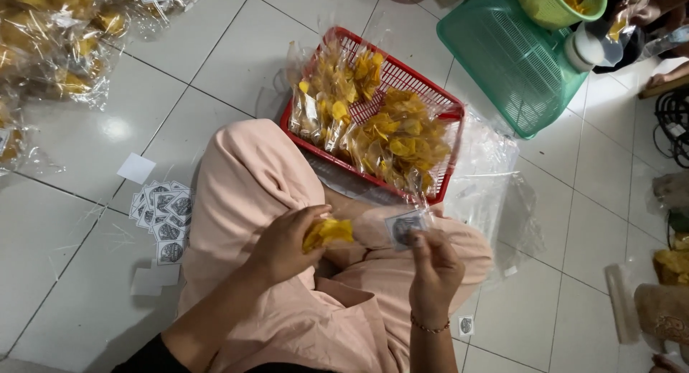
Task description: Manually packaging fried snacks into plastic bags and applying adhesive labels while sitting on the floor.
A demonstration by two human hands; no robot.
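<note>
I see a white tiled floor [86, 222] under everything, and a green plastic mesh basket [502, 64] lying at the far right. Nearer me sits a red plastic mesh basket [448, 114], filled with clear bags of yellow chips [391, 140]. A loose heap of small square printed labels [165, 215] lies on the floor to my left, beside my knee. Over my lap, my left hand [283, 244] is closed around a small clear plastic bag of yellow chips [326, 231]. My right hand [434, 269] pinches the bag's top end, where one small printed label [405, 228] sits.
</note>
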